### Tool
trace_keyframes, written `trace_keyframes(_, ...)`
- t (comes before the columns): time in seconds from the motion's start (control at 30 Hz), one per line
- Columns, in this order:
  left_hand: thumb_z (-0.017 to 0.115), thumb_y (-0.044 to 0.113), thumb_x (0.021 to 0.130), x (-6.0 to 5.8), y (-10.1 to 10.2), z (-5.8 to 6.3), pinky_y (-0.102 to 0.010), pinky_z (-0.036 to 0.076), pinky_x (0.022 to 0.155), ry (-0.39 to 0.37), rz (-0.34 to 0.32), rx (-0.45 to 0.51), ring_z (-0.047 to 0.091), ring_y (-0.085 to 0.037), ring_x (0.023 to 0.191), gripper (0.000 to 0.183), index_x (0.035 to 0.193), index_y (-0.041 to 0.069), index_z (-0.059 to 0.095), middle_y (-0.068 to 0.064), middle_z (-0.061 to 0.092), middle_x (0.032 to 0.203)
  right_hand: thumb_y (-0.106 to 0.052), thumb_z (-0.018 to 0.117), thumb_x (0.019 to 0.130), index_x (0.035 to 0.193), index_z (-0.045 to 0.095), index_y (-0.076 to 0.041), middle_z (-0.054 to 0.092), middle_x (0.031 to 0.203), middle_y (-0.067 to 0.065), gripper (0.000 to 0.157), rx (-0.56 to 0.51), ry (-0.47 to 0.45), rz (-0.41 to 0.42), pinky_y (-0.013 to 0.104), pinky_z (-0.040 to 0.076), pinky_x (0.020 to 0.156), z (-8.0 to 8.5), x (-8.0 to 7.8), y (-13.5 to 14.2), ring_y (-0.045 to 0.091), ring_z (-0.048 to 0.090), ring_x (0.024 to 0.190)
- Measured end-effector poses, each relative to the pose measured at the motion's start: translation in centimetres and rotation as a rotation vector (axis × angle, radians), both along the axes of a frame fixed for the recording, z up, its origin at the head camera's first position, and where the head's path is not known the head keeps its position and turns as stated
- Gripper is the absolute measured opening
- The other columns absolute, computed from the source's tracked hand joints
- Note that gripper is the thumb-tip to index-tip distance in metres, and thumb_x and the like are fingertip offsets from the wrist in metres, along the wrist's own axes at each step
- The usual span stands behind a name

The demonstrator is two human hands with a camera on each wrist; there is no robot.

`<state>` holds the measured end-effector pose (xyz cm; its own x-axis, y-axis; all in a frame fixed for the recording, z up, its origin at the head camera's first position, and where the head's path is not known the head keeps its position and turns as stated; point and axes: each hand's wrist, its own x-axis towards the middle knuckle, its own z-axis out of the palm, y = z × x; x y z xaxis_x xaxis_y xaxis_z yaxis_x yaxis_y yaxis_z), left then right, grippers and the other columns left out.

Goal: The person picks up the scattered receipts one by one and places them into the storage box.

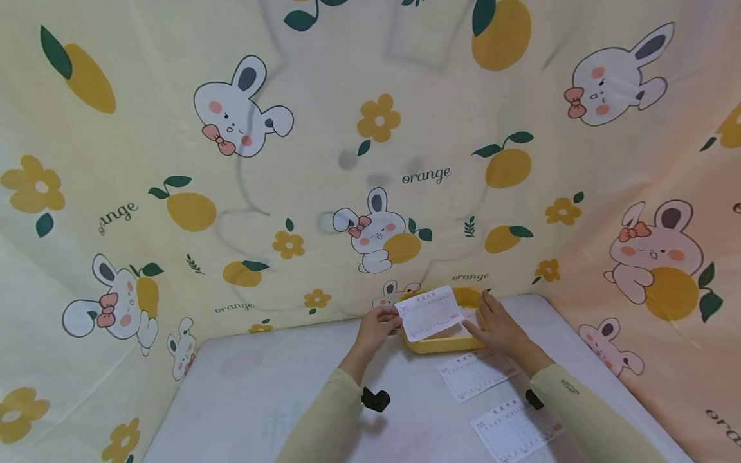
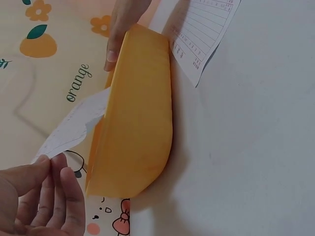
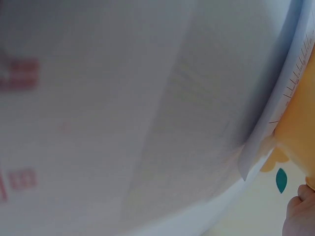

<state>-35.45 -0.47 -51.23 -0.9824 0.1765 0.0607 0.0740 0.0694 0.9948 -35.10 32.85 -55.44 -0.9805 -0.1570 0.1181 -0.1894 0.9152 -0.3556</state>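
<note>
My left hand (image 1: 376, 331) pinches a printed paper slip (image 1: 429, 313) by its left edge, thumb on top. The slip is tilted over a yellow plastic basin (image 1: 442, 346) at the far side of the table. In the left wrist view the slip (image 2: 74, 125) slants over the rim, beside the curled left fingers (image 2: 74, 196). My right hand (image 1: 500, 325) grips the basin's right end, its thumb reaching over the near rim. More paper shows inside the basin. In the right wrist view only a bit of the hand (image 3: 300, 214) shows by the yellow wall.
Two printed slips lie on the white table (image 1: 260, 399): one slip (image 1: 475, 376) just before the basin, another slip (image 1: 515, 429) nearer, partly under the right forearm. A cream curtain (image 1: 324, 148) with rabbits and oranges rises behind and beside the table.
</note>
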Motion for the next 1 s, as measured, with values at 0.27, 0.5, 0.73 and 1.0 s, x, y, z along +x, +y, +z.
trace_keyframes(0.27,0.073,-0.003,0.099,-0.2,0.7,0.0,-0.051,0.061,0.096,-0.025,0.015,0.015,0.074,-0.019,0.09,0.022,0.12,-0.008,0.07,-0.018,0.076,0.11,-0.061,0.053,0.108,0.163,0.013,0.015,0.005,0.175,0.032,0.102,-0.01,0.027,0.011,0.068,0.015,0.126,-0.1,0.1,0.1,0.055,0.01,0.16)
trace_keyframes(0.5,0.074,-0.003,0.098,-0.2,1.0,0.0,-0.048,0.061,0.095,-0.047,0.023,0.009,0.074,-0.017,0.091,0.024,0.121,-0.007,0.069,-0.018,0.076,0.112,-0.061,0.053,0.107,0.163,0.015,0.015,0.006,0.175,0.031,0.102,-0.002,0.044,0.016,0.068,0.017,0.126,-0.2,0.0,0.0,0.055,0.011,0.159)
trace_keyframes(0.73,0.075,0.0,0.099,-0.2,1.6,0.1,-0.047,0.062,0.094,-0.022,0.01,-0.048,0.075,-0.022,0.097,0.022,0.12,-0.004,0.07,-0.015,0.077,0.113,-0.065,0.05,0.107,0.164,0.014,0.014,0.005,0.176,0.031,0.104,0.022,0.04,0.008,0.069,0.016,0.126,-0.6,-0.3,0.3,0.055,0.011,0.16)
trace_keyframes(1.0,0.076,-0.002,0.097,-0.2,2.4,-0.1,-0.047,0.063,0.089,0.033,0.027,-0.131,0.074,-0.019,0.089,0.015,0.112,-0.003,0.072,-0.014,0.077,0.105,-0.065,0.053,0.106,0.165,0.013,0.012,0.004,0.176,0.03,0.105,0.003,0.024,-0.008,0.07,0.017,0.125,-0.5,-0.2,0.3,0.055,0.011,0.159)
